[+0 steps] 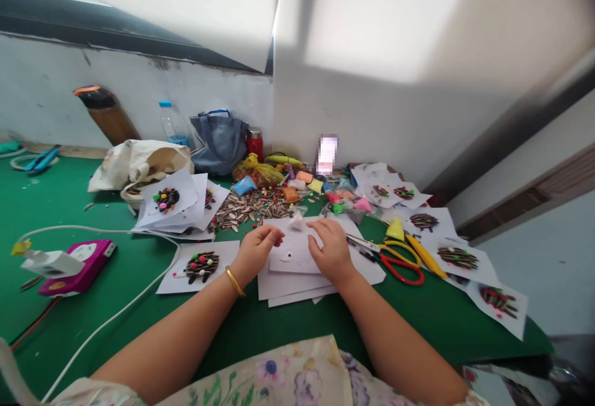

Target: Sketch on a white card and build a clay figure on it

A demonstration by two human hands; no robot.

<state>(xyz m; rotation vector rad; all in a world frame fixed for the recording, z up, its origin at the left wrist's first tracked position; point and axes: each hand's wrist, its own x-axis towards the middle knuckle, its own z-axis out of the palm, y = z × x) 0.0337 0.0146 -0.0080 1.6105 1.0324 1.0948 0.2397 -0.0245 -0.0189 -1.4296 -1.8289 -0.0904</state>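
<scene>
My left hand (257, 248), with a gold bangle at the wrist, rests on the left edge of a small white paper sheet (294, 256); its fingers are curled together at the paper's edge. My right hand (331, 250) lies on the sheet's right side, fingers bent and pressing down. The sheet tops a stack of white papers (288, 285) on the green table (93, 313). A pile of sunflower seeds (246, 207) lies just beyond my hands.
Red and yellow scissors (402, 263) lie right of my hands. Finished seed pictures on paper (199, 266) sit left, with others on the right. Coloured clay pieces (316, 192), bags (218, 139), bottles, a pink device (79, 269) and a white cable also occupy the table.
</scene>
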